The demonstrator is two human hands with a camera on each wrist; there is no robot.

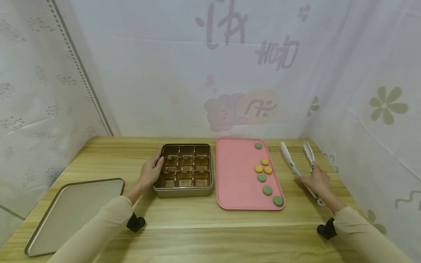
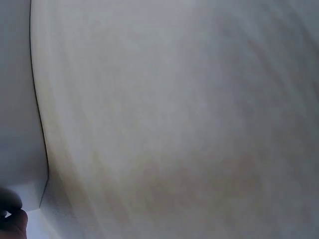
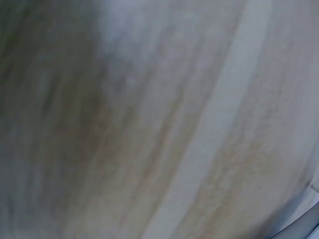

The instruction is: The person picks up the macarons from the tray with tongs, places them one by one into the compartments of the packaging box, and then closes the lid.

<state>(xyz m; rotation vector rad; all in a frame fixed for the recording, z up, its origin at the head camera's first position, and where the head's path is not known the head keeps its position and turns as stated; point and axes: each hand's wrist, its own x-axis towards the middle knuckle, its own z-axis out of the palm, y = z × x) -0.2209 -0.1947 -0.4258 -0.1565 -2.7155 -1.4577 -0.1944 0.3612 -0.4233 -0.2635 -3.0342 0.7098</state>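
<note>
A gold tin box (image 1: pixel 184 191) holds a brown plastic insert (image 1: pixel 185 163) divided into several compartments, with nothing visible in them. My left hand (image 1: pixel 150 171) grips the box's left side, thumb over the rim. Away to the right, my right hand (image 1: pixel 317 180) holds a pair of metal tongs (image 1: pixel 297 170) by the arms; their pale scalloped tips stand spread apart and point away from me. The left wrist view catches only a fingertip (image 2: pixel 17 224) at its lower left corner. The right wrist view is blurred and mostly tabletop.
Between box and tongs lies a pink tray (image 1: pixel 235 175). Along its right side are several green button-like discs (image 1: pixel 267 190) and three yellow ones (image 1: pixel 258 168). A flat gold lid or tray (image 1: pixel 79 208) lies at the left. Patterned cloth (image 1: pixel 158 80) hangs behind the wooden table (image 1: pixel 210 241).
</note>
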